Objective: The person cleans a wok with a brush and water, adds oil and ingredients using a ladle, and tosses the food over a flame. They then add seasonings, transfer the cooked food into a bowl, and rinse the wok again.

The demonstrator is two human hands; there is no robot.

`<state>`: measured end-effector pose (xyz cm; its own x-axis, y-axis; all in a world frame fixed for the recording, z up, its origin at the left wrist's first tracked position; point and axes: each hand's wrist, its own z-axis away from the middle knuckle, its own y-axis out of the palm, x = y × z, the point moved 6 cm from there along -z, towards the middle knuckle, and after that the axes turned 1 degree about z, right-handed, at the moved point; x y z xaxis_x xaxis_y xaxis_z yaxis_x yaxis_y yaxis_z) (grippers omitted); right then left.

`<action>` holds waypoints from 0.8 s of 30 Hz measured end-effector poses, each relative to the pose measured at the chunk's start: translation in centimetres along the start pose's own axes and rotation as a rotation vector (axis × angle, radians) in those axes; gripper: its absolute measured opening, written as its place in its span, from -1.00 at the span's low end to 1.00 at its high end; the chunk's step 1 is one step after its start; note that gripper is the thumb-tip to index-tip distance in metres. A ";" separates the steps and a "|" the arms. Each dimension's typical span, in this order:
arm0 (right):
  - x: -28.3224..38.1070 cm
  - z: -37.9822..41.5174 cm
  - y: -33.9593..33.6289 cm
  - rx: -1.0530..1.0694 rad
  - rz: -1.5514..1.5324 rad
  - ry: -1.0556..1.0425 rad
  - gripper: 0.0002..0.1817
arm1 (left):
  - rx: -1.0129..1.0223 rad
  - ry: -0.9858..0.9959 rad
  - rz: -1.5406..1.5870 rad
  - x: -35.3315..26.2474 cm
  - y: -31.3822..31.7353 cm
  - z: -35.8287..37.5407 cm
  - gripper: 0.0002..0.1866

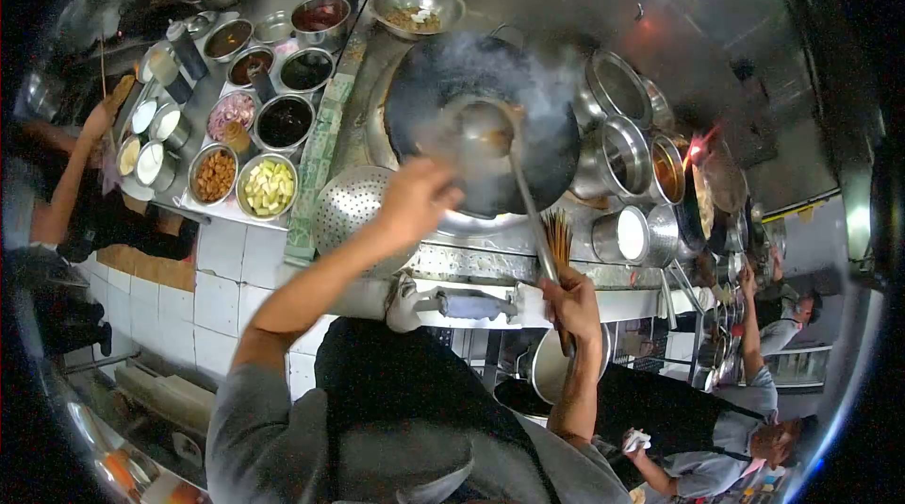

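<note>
A dark, smoking wok [443, 66] sits on the stove in front of me. My right hand [572, 306] is wrapped round the long handle of a ladle [528, 193], whose round bowl is down in the middle of the wok, blurred by smoke. My left hand [419, 198] reaches over the wok's near left rim, its fingers smeared by motion; I cannot tell whether it holds anything. Just below that hand lies a perforated strainer [349, 207]. A bamboo brush [558, 238] stands beside the ladle handle.
Bowls of sauces and chopped food, including green cubes [268, 187] and brown pieces [214, 176], crowd the left counter [193, 202]. Metal pots [624, 153] and a white-filled container [632, 232] stand right of the wok. Co-workers' arms [71, 165] show at both sides.
</note>
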<state>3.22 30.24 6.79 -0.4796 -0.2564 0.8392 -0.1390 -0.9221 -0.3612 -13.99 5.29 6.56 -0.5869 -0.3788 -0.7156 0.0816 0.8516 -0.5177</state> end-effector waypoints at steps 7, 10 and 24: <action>1.7 -5.1 -0.7 -0.444 0.478 -0.405 -0.61 | 0.064 -0.143 -0.276 -3.8 7.5 1.9 -0.66; 0.4 -7.7 0.1 -0.325 0.399 -0.429 -0.53 | -0.009 -0.067 -0.214 -5.3 6.9 2.2 -0.64; 1.4 -2.1 -2.7 -0.269 0.447 -0.514 -0.67 | -0.089 -0.097 -0.256 -9.0 7.2 4.2 -0.68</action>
<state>1.13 33.01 8.08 -0.0822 -0.7563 0.6490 -0.2646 -0.6113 -0.7459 -4.78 13.29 7.31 -0.4990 -0.6149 -0.6106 -0.1331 0.7506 -0.6472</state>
